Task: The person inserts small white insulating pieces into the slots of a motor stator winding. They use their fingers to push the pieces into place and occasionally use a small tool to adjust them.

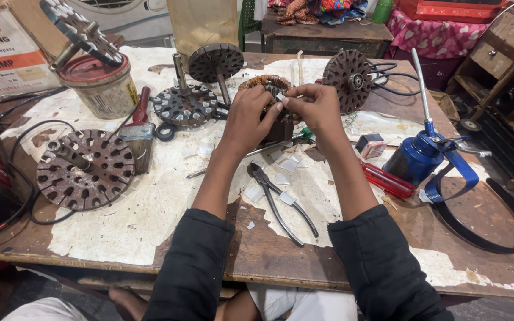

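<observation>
Pinching a white slip [280,98] between both hands [281,110] above the wound stator [272,89], near a small red-white box [371,144].

**Figure: The worker's arms, hands and clothing, seen from the head camera**

Both arms enter from the lower edge. Each wears a black sleeve of soft, matte fabric, pushed up so that its bunched, creased cuff ends near the elbow; the forearms beyond are bare. The left hand [250,116] and right hand [317,108] are bare, without gloves, rings, wristwatch or bracelet visible. Fingernails are short. Below the table edge, light, whitish cloth covers the lap between the sleeves, and a similar pale garment shows at the lower left corner. A bare foot is visible beneath the table, left of the left sleeve.
</observation>
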